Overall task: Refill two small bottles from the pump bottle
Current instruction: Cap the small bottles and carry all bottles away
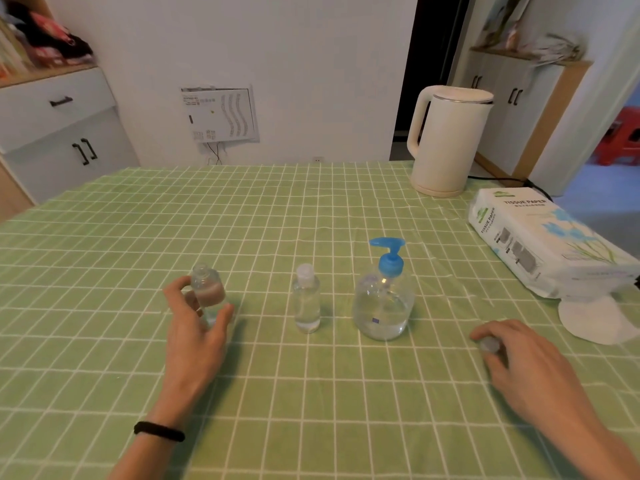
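Note:
My left hand (199, 327) grips a small clear bottle (207, 287) with no cap on it, at the table's left of centre. A second small clear bottle (306, 301) stands upright in the middle with its clear cap on. To its right stands the round pump bottle (382, 306) with a blue pump head, about a third full of clear liquid. My right hand (512, 351) rests on the green checked tablecloth (311, 393) at the right, fingers closed around a small clear cap (489, 345).
A cream electric kettle (448, 140) stands at the back right with its black cord trailing right. A tissue paper pack (543, 244) lies at the right edge, a white tissue (595, 317) beside it. Cabinets stand behind left and right.

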Tool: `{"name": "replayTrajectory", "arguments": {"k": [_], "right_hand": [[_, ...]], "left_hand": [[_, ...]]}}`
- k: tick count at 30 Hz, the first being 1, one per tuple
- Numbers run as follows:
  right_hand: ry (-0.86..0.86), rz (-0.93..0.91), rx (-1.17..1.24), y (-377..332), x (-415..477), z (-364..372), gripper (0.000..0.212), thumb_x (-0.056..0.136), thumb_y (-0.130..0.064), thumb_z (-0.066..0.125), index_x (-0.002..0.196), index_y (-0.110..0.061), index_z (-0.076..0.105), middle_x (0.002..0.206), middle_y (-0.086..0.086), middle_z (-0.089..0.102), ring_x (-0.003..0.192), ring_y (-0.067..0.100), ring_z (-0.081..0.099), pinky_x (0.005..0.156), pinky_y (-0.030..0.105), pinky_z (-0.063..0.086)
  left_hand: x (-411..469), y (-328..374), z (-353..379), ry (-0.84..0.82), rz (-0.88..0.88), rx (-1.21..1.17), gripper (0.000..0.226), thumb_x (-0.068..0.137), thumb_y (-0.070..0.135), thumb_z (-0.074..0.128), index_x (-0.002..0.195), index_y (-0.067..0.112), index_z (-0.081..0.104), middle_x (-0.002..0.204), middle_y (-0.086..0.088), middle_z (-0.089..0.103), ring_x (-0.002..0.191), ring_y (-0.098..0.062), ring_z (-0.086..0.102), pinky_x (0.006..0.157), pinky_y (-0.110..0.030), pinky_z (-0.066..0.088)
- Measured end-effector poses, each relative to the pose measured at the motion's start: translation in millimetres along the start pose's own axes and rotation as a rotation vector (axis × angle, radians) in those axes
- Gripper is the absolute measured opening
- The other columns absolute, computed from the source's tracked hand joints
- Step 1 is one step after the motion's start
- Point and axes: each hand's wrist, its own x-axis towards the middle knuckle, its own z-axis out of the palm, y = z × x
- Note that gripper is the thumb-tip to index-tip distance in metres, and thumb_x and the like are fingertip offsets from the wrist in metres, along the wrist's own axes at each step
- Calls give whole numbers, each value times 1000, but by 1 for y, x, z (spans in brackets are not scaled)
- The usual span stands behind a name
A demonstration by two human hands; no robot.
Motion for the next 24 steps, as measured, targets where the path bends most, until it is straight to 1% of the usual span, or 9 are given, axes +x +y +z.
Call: {"name": "replayTrajectory", "arguments": {"k": [3,5,8,10,12,15,19,21,24], "right_hand": [[17,-20,40,-2,-1,-1,19,96,-13,71,108,-27,75,107,-7,71,85,15,66,79,38,54],[13,-40,109,-6,-3,-3,19,95,-15,74,105,-31,74,98,-14,70,83,8,66,78,35,54],[-24,-93,228,-14,-6,-5,18,96,-22,76,106,-36,72,95,-27,66,87,-8,63,74,23,50],[-42,-110,315,-21,-8,-7,16,96,-27,75,104,-41,71,96,-30,67,83,-9,66,70,15,49],[-54,-115,419,-30,-11,-10,15,95,-31,76,101,-44,72,91,-27,72,88,-11,68,66,14,53],[-111,-139,629,-50,-17,-15,14,92,-33,79,100,-44,76,94,-28,76,91,-8,72,72,8,55],[-168,-221,824,-78,-26,-24,14,91,-33,79,104,-38,77,105,-21,78,98,1,75,83,15,58],[-173,-256,892,-88,-29,-31,14,89,-33,79,103,-36,77,106,-19,79,99,3,75,83,15,58],[-180,-307,929,-96,-33,-39,21,83,-44,77,102,-36,78,107,-18,79,102,4,75,82,15,58]], "left_hand": [[5,-1,-4,7,-22,-29,55,98,5,67,141,19,36,137,-20,64,116,-30,67,104,-47,53],[1,1,-8,-8,-13,-46,52,97,5,68,138,18,39,134,-19,66,115,-32,69,106,-56,54],[-13,4,-12,-43,17,-103,51,94,11,73,134,26,44,127,-12,70,113,-30,72,104,-60,55],[-24,9,-12,-73,33,-176,50,88,23,76,129,36,49,123,-7,73,110,-26,74,102,-58,56],[-36,14,-10,-123,65,-231,51,84,31,81,126,42,53,120,-6,76,107,-25,76,100,-57,58],[-55,22,0,-215,114,-274,58,79,43,85,129,38,56,117,0,78,105,-24,77,98,-50,58],[-76,32,20,-327,171,-229,56,75,48,81,127,48,59,117,15,77,107,-12,76,97,-37,57],[-82,36,28,-371,199,-201,52,75,49,80,123,53,59,118,21,76,108,-6,74,95,-30,56],[-87,41,34,-412,239,-168,52,76,50,80,124,53,60,117,24,75,110,-2,72,93,-18,54]]}}
